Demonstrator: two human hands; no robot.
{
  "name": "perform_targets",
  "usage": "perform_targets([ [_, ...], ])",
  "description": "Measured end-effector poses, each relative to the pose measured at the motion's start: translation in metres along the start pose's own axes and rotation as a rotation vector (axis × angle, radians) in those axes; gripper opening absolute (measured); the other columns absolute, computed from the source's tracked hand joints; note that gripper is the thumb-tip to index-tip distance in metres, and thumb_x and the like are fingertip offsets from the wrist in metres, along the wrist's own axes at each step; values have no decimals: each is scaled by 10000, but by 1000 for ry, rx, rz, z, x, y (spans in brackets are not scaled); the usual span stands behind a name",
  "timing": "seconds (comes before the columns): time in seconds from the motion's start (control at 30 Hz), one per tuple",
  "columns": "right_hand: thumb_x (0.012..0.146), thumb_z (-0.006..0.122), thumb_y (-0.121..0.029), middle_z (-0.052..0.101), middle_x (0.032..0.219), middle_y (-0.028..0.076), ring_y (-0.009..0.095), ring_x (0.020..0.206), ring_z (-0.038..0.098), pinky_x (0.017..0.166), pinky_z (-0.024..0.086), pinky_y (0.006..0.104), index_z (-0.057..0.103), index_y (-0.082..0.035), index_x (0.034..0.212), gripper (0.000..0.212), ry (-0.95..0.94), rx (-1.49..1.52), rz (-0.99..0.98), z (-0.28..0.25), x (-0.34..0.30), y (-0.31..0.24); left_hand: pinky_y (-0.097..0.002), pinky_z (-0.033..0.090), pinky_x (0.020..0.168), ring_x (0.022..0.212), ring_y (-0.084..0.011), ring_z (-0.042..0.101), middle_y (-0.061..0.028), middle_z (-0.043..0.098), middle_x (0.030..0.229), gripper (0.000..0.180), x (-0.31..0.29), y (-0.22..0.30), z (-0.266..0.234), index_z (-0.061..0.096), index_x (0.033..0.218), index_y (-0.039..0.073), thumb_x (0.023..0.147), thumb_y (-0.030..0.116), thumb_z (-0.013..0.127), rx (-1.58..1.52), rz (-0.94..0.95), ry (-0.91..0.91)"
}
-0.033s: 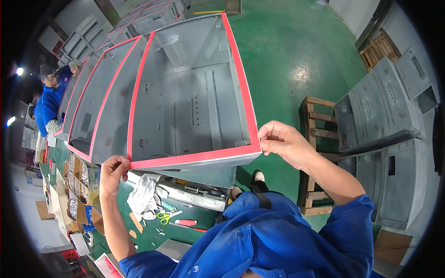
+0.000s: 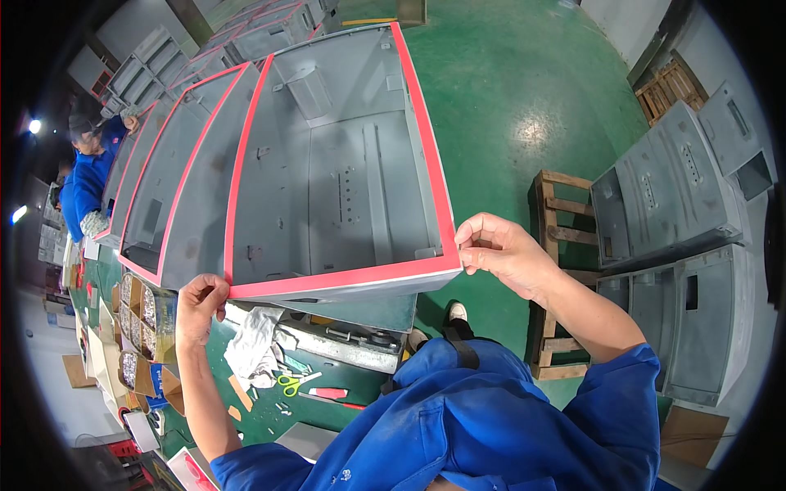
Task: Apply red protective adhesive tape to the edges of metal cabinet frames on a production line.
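Before me lies a grey metal cabinet (image 2: 327, 188), its open side facing up. Red tape (image 2: 344, 280) runs along the rim, including a strip across the near edge between my hands. At the near left corner my left hand (image 2: 201, 304) is closed, thumb against bent fingers, at the left end of that strip. My right hand (image 2: 503, 252) pinches with thumb and forefinger at the near right corner, by the strip's other end. The fingers partly hide both tape ends.
Below the cabinet, a green table (image 2: 270, 421) carries a white cloth (image 2: 254, 344), green-handled scissors (image 2: 288, 383) and boxes of small parts (image 2: 135, 319). Wooden pallets (image 2: 548, 270) and grey cabinets (image 2: 671, 188) stand right. A co-worker in blue (image 2: 88, 176) is at the far left.
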State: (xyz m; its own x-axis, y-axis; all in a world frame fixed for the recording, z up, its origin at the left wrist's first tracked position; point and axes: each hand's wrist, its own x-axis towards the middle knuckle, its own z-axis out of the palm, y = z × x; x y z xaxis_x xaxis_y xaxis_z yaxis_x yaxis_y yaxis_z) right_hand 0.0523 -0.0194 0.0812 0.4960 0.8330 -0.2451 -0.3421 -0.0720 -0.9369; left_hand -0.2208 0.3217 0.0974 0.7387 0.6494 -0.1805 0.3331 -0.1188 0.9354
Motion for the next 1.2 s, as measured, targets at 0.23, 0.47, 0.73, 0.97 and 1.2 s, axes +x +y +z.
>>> perform_targets([
  [0.23,786,565,-2,524,807,32,109,724,509,660,439,244,524,-28,912,135,-10,1,12,-3,4,0,-175,379,412,506,-48,468,1,539,664,18,-2,-2,0,577,762,12,778,20,578,-56,14,12],
  [0.47,774,577,10,534,823,46,117,701,500,630,418,239,521,-27,899,142,8,20,-51,7,0,-2,-218,411,451,530,-84,503,-33,547,643,65,-3,10,0,601,774,-23,767,42,597,-6,-6,5],
  [0.73,752,587,27,477,758,3,79,678,471,601,403,212,479,-54,857,171,141,-228,-126,20,4,6,-194,395,445,556,-62,511,-21,561,656,124,0,11,-11,598,759,-3,757,106,656,-28,-63,-97],
  [0.97,755,638,-38,488,783,7,89,686,488,589,407,214,473,-57,876,206,136,-243,-150,21,3,4,-167,324,421,530,-28,468,8,553,635,134,9,16,-14,607,757,32,757,149,671,-30,-106,-188],
  [1.2,759,615,-6,506,789,22,102,685,500,592,412,219,477,-50,873,184,131,-243,-145,27,3,0,-170,327,428,529,-31,476,12,560,627,123,13,9,-20,621,736,44,749,152,678,-61,-91,-237],
])
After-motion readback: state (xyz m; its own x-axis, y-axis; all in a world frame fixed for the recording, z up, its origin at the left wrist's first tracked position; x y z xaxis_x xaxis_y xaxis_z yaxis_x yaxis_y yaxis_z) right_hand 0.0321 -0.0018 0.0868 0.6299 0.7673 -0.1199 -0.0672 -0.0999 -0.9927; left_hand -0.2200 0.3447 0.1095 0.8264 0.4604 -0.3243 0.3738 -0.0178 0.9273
